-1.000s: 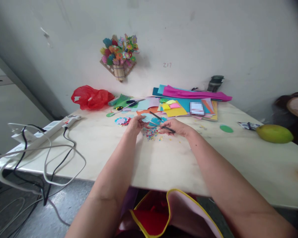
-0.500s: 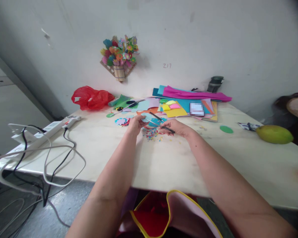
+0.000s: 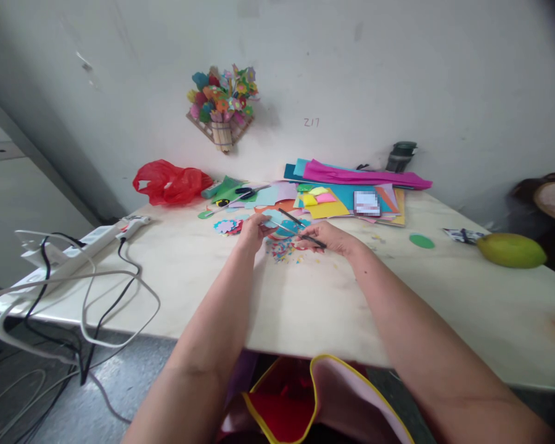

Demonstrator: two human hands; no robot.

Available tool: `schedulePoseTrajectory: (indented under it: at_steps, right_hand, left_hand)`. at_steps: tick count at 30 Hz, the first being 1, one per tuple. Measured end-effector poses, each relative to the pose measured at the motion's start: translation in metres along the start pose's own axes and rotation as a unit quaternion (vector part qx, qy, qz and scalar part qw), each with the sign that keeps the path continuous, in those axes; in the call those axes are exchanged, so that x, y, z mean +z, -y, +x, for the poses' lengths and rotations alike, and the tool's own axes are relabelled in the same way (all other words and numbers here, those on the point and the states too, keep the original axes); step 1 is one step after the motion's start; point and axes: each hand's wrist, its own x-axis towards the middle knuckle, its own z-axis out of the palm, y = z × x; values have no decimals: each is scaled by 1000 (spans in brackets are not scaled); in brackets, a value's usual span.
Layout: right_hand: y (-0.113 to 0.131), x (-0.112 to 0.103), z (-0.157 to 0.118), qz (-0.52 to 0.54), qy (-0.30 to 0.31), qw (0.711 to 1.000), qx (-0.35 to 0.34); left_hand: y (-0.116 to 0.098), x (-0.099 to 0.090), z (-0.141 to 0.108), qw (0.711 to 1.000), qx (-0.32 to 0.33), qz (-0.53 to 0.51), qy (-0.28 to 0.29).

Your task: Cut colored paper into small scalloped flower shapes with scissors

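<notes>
My left hand (image 3: pixel 256 230) pinches a light blue scalloped paper piece (image 3: pixel 272 217) between thumb and fingers. My right hand (image 3: pixel 322 237) is closed around a slim black-handled tool (image 3: pixel 315 242), whose thin pale end points left toward that paper; its exact kind is unclear. Just above lies or is held a second dark slender stick (image 3: pixel 287 216); I cannot tell whether it belongs to the same tool. Blue paper shapes (image 3: pixel 290 229) sit beneath, partly covered by the hands. Small coloured paper scraps (image 3: pixel 282 249) are scattered below them.
Scalloped cut-outs (image 3: pixel 226 227) lie left of the hands, with dark-handled scissors (image 3: pixel 246 193) behind. Coloured sheets (image 3: pixel 329 208) are stacked at the back. A red plastic bag (image 3: pixel 169 183), a power strip (image 3: pixel 90 243) with cables, and a yellow-green fruit (image 3: pixel 511 250) are around the table.
The light blue paper in my left hand appears to have tilted slightly. Both hands and the tool stay in nearly the same place.
</notes>
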Motion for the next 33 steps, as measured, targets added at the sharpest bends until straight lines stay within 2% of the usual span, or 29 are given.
schedulePoseTrajectory:
  at_steps: [19, 26, 33]
  right_hand:
    - [4, 1, -3, 6, -8, 1000, 0]
    - [0, 1, -3, -10, 18, 1000, -9]
    - [-5, 5, 1, 29, 27, 999, -33]
  left_hand:
    - [0, 3, 0, 999, -36, -26, -20]
    - [1, 0, 1, 999, -33, -19, -10]
    - [-1, 7, -2, 996, -16, -57, -61]
